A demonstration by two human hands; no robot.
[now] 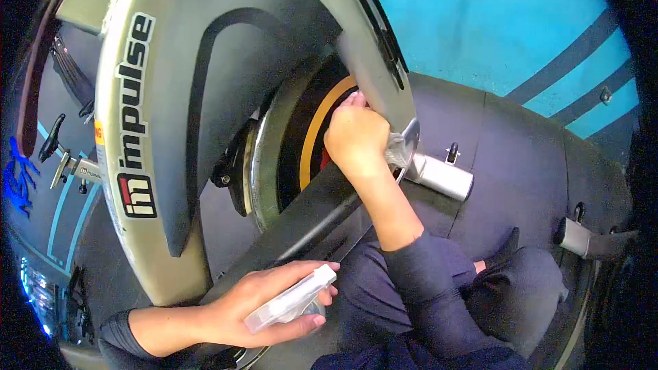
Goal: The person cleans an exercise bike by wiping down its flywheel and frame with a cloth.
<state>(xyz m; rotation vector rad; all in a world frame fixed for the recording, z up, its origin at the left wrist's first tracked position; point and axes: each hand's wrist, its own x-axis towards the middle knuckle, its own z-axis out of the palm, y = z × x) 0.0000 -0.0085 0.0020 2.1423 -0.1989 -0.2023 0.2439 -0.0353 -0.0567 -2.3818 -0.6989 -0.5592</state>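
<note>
Head view: left hand grips a clear plastic bottle beside the black tube of the bike, likely held aside to leave the right hand room at the wheel. Right fingers curled, tips partly hidden; can't tell what they're holding.

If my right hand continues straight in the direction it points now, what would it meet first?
Probably the wheel, near its orange ring. The right hand looks very close to it, perhaps touching, but depth is unclear.
</note>
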